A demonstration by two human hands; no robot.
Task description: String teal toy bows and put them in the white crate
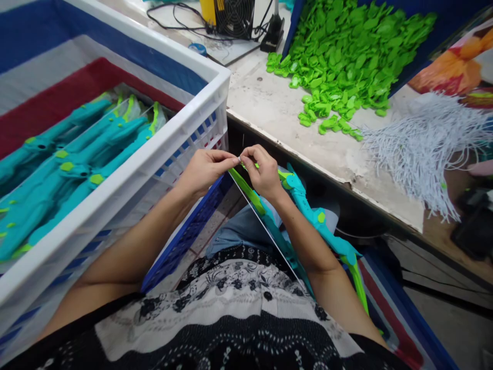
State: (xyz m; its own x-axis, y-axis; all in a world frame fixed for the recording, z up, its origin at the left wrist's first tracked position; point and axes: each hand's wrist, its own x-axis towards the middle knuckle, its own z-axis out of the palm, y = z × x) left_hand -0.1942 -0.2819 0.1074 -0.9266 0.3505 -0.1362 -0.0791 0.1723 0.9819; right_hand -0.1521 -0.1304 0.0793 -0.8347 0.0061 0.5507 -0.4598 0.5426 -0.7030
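Observation:
My left hand [206, 168] and my right hand [263, 173] meet in front of me, each in a fingertip pinch. Between the fingertips is a small bit of white string [239, 159]. A long taut stretch of this string runs down past my right forearm, along a teal and green plastic toy bow [300, 198]. The bow lies across my lap, partly behind my right hand and arm, with its bright green tip close to my fingers. How the string is fastened at the tip is hidden by my fingers.
A white plastic crate [192, 110] on the left holds several similar toy bows [82, 159]. On the table [262, 110] are a heap of green plastic pieces [346, 56], a bundle of white strings [423, 139] and a black fan [234, 18]. A striped-lined blue crate [385, 303] sits lower right.

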